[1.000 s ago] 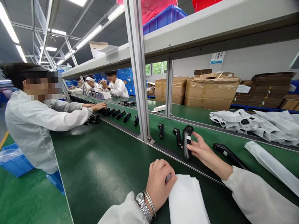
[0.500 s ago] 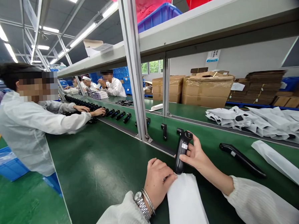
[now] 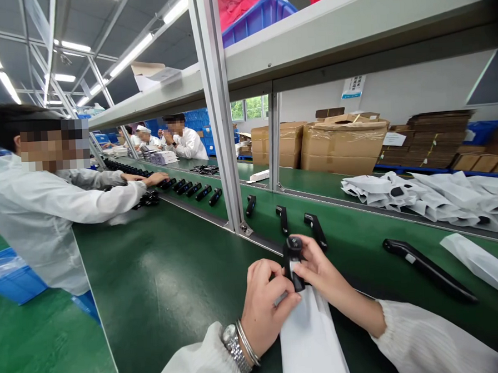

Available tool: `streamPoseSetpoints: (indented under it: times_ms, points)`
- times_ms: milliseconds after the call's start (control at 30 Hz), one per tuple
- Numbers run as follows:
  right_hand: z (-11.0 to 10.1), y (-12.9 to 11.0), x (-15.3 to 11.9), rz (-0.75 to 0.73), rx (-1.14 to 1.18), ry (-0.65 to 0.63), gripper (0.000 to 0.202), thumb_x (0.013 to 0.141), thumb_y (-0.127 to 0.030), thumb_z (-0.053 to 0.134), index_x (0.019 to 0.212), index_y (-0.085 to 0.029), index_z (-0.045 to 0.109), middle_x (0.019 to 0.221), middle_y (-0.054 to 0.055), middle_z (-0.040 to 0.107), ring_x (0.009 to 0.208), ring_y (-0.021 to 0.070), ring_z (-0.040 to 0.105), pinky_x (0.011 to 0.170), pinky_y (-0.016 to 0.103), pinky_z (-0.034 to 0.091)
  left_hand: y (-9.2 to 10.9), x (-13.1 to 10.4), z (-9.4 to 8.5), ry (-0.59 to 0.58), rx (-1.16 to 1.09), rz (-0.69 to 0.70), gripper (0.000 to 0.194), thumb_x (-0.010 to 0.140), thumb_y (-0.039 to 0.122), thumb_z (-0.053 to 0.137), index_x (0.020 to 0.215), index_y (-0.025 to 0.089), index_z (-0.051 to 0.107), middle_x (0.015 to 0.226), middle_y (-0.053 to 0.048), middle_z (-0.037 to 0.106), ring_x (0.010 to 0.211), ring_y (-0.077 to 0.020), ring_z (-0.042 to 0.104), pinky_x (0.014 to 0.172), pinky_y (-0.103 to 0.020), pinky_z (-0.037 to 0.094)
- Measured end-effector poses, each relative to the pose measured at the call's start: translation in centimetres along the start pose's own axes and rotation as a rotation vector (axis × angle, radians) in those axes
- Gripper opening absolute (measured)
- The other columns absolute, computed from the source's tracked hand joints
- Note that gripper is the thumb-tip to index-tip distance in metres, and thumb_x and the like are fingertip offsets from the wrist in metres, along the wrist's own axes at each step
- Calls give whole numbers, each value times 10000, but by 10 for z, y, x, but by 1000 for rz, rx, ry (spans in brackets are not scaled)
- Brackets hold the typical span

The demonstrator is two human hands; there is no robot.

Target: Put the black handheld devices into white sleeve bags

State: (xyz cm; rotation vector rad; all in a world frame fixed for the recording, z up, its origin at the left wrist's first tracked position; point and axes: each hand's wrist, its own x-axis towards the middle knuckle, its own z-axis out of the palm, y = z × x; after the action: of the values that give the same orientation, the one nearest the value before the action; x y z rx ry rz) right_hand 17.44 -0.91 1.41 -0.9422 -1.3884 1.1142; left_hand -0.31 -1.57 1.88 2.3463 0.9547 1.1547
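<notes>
Between the fingers and thumb of my right hand (image 3: 320, 269) is a black handheld device (image 3: 293, 256) with a round head and a pale label. It stands upright, its lower end at the top edge of a white flat bag (image 3: 309, 339), which lies on the green bench. My left hand (image 3: 268, 299) is closed, pinching at that top edge, its fingers close against the device. Whether the device's tip is inside the bag is hard to see. Further right, a long black device (image 3: 428, 269) and a filled-looking white bag (image 3: 482, 263) lie on the green belt.
More black devices (image 3: 315, 230) lie along the belt. A metal post (image 3: 216, 116) rises ahead, under an overhead shelf (image 3: 341, 31). White bags (image 3: 433, 199) are piled beyond the belt. At left, a co-worker (image 3: 65, 190) reaches over a row of devices.
My right hand has brought the device down and left, closer to my left hand and more upright. Devices on the belt have shifted right, and another shows behind my right hand. The view has turned slightly.
</notes>
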Motion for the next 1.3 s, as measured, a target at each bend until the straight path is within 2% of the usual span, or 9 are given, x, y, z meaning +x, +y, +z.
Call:
streamPoseSetpoints:
  times_ms: [100,267,433,567,700,833,933,1067,1300]
  points:
    - [11,-1,-10,12,-60,-154,337,945,-514,446,1083,-249,601,1068,51,616,991,215,589,867,333,475,4,-1,-2,99,-73,-98,161,880,288,540,741,209,558,906,-43,502,919,-214,499,852,-355,419]
    - [24,-4,-18,203,140,-398,373,846,-554,603,803,-183,615,703,18,658,695,200,641,691,328,500,-5,5,-4,165,-131,-212,132,871,234,527,743,205,526,894,-24,515,907,-195,522,831,-323,417]
    - [-25,-27,7,114,-39,97,336,895,-531,495,770,-221,531,615,-7,613,558,159,569,578,277,438,-25,12,-6,28,69,-275,152,892,289,527,770,210,574,884,-10,554,893,-194,533,857,-355,382]
    - [-105,-39,29,-17,-766,418,304,906,-467,409,714,-243,482,634,7,577,611,198,553,608,307,402,-35,11,-2,-147,170,-346,176,789,383,667,785,213,620,872,-9,558,903,-217,533,878,-401,356]
    - [-144,-25,41,-6,-1288,459,242,886,-396,397,770,-236,537,814,71,632,827,278,592,680,351,406,-34,10,3,-245,91,-309,106,733,263,709,744,210,618,860,10,576,890,-197,538,880,-382,343]
    - [-120,0,64,101,-1126,308,297,856,-409,491,1077,-227,570,1124,95,617,1055,290,569,828,368,423,-31,9,5,-211,60,-240,165,858,221,579,696,191,563,790,22,575,817,-162,524,863,-356,340]
    - [-97,20,88,224,-1039,278,457,801,-443,599,1191,-214,536,1133,130,608,1006,339,601,797,413,438,-28,9,4,-202,100,-149,230,912,257,537,693,187,544,761,23,559,794,-156,506,877,-356,334]
    - [-85,35,110,356,-875,311,572,776,-264,619,1307,-139,445,1105,196,602,926,361,641,778,464,455,-24,10,2,-222,86,-90,200,919,176,497,723,192,534,714,42,558,739,-137,488,916,-355,322]
    - [-50,18,65,230,-239,160,741,862,-299,549,1428,-300,71,1049,33,623,904,205,687,791,348,543,-27,9,2,-167,76,-73,171,829,153,639,710,186,522,694,54,503,720,-125,469,914,-339,325]
